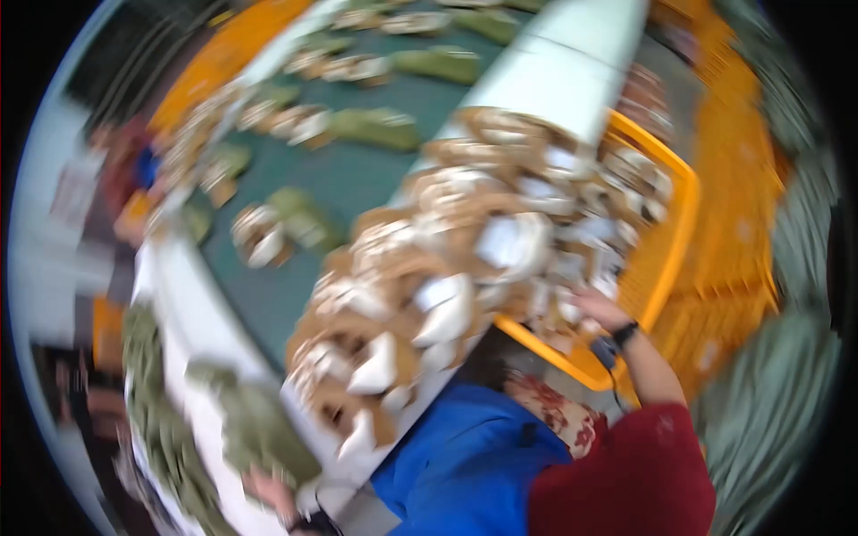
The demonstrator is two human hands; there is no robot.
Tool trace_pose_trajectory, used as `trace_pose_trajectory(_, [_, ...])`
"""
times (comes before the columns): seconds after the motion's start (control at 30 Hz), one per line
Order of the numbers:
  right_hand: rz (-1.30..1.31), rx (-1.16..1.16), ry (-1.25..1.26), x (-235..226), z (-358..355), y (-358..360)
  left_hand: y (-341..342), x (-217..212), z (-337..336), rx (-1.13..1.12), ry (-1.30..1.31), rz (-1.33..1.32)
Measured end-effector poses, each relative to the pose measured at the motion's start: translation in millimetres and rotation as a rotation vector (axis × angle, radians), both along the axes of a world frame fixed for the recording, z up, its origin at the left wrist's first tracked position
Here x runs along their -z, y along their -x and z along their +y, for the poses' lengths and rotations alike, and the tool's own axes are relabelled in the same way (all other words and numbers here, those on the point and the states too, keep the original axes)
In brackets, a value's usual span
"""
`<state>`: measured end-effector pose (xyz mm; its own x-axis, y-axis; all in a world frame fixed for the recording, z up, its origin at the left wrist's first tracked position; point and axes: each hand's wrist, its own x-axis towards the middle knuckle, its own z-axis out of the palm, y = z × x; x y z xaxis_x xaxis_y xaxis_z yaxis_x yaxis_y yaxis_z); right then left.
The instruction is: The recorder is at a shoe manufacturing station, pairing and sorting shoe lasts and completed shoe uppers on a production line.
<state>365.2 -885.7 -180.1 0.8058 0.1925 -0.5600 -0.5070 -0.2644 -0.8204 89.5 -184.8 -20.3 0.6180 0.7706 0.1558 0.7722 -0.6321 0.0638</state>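
Observation:
My right hand (601, 310) reaches into an orange plastic crate (672, 255), at a jumble of tan and white shoe-like pieces (617, 219). Blur hides whether its fingers grip one. At the lower left, my left hand (270, 493) touches or lies just by the near end of an olive-green fabric piece (259, 420) on the white table edge. Its fingers are smeared too. Between my hands, tan and white shoe-like pieces (380, 241) are heaped along the white ledge, some with white pads inside.
A dark green conveyor belt (268, 326) carries rows of tan-and-white pieces joined or laid with green ones (374, 129). More green fabric (152, 384) hangs at the far left. Stacked orange crates (728, 232) and grey-green cloth (760, 420) stand right. A person (125, 174) is across the belt.

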Motion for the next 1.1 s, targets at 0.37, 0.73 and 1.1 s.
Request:
trace_pose_trajectory(0.37, [-0.663, 0.192, 0.301, -239, 33, 37, -13, -47, -81, 0.301, -0.134, -0.620])
trace_pose_trajectory(0.73, [-1.441, -1.599, 0.053, -302, 386, 183, 22, -109, -197, 0.228, 1.170, -1.188])
trace_pose_trajectory(1.1, [-1.364, -0.786, -0.326, -255, 397, 179, 42, -77, -220, 0.136, 0.927, -1.116])
